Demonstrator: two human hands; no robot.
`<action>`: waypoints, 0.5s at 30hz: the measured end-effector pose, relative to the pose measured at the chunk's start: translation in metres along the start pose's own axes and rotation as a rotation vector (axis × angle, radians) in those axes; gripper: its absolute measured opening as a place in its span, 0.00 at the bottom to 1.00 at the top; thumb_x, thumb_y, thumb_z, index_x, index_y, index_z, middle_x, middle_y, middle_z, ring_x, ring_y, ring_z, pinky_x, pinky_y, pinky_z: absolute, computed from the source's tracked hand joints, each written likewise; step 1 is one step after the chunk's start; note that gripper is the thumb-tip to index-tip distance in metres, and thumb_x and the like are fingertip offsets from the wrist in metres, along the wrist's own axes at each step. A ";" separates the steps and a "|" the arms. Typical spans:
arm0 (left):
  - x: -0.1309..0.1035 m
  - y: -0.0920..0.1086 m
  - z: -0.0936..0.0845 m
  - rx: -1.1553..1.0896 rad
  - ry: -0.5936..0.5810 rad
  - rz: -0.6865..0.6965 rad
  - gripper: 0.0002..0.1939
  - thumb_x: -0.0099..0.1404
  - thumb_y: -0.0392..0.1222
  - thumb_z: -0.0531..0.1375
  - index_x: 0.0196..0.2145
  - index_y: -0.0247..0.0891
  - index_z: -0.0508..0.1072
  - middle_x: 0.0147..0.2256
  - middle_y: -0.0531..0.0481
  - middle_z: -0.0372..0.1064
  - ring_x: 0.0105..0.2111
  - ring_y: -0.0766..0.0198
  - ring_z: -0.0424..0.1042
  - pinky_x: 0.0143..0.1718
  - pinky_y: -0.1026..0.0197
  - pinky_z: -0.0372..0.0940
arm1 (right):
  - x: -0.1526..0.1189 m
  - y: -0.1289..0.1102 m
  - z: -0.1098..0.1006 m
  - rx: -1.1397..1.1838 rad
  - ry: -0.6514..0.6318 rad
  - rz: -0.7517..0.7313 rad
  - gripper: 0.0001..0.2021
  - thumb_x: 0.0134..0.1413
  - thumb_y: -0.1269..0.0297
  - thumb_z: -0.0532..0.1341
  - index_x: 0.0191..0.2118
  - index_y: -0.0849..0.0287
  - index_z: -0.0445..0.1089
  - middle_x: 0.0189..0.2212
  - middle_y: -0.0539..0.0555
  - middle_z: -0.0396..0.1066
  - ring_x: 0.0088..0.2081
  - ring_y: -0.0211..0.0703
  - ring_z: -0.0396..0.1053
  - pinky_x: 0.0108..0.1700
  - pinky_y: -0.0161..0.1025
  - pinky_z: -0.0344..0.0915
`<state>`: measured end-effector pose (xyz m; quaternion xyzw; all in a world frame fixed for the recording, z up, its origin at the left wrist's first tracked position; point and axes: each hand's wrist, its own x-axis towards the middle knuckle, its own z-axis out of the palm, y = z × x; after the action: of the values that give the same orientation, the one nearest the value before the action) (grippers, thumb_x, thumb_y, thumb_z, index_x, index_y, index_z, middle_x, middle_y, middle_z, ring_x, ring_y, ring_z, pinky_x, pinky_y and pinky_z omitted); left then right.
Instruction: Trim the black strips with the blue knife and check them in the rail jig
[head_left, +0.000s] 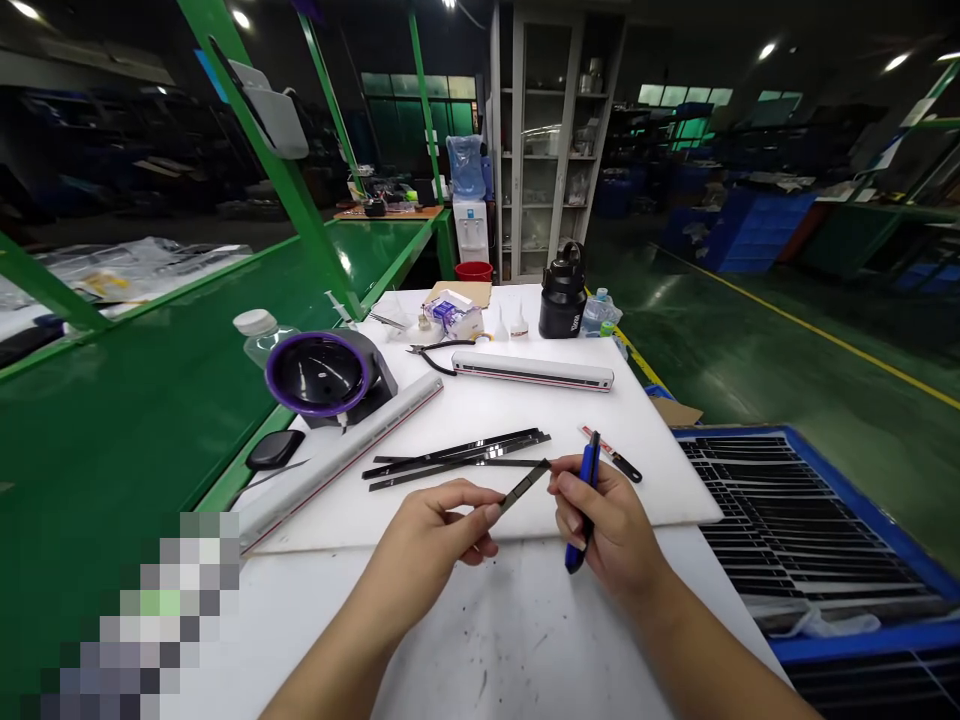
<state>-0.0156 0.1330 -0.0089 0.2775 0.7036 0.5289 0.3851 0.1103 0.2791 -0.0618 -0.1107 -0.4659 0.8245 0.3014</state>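
My left hand (439, 525) pinches a short dark strip (525, 487) between thumb and fingers, tilted up to the right. A blue utility knife (590, 462) is gripped in my right hand (619, 520), held nearly upright. The thumb and forefinger of that hand are close to the strip's upper end; whether they touch it I cannot tell. Just beyond lie several glossy black strips (450, 460), crossing one another on the white foam board (330, 520). A slim red-and-black cutter (611, 453) rests to the right of them.
Two long white bars (532, 372) lie on the board, one along its left side (352, 450). Black pliers (439, 358), a purple-rimmed black device (319, 375) and a black flask (562, 295) stand or lie farther back. Right of the table is a blue-framed tray (885, 505) of dark strips.
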 end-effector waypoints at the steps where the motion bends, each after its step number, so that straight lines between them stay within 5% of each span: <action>1: -0.001 0.000 0.002 0.026 0.011 -0.013 0.13 0.59 0.50 0.62 0.37 0.39 0.78 0.32 0.48 0.71 0.28 0.63 0.72 0.29 0.62 0.68 | 0.001 0.000 0.000 0.010 0.004 -0.001 0.11 0.57 0.60 0.69 0.41 0.61 0.73 0.31 0.55 0.67 0.19 0.33 0.56 0.17 0.27 0.53; 7: -0.006 0.002 0.009 0.257 0.140 0.026 0.11 0.61 0.50 0.61 0.33 0.43 0.77 0.31 0.52 0.71 0.26 0.65 0.71 0.27 0.65 0.65 | 0.004 0.001 0.000 0.028 0.015 0.007 0.11 0.55 0.62 0.70 0.39 0.62 0.73 0.30 0.56 0.67 0.19 0.34 0.56 0.17 0.26 0.54; 15: -0.010 -0.004 0.001 0.542 0.371 0.360 0.11 0.64 0.49 0.58 0.36 0.44 0.78 0.32 0.51 0.70 0.24 0.66 0.68 0.23 0.65 0.62 | 0.005 0.006 -0.005 -0.009 0.068 0.008 0.12 0.56 0.60 0.70 0.40 0.63 0.73 0.31 0.55 0.67 0.19 0.34 0.58 0.17 0.27 0.56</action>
<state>-0.0093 0.1249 -0.0104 0.3883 0.8157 0.4238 0.0646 0.1065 0.2830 -0.0691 -0.1417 -0.4587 0.8194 0.3132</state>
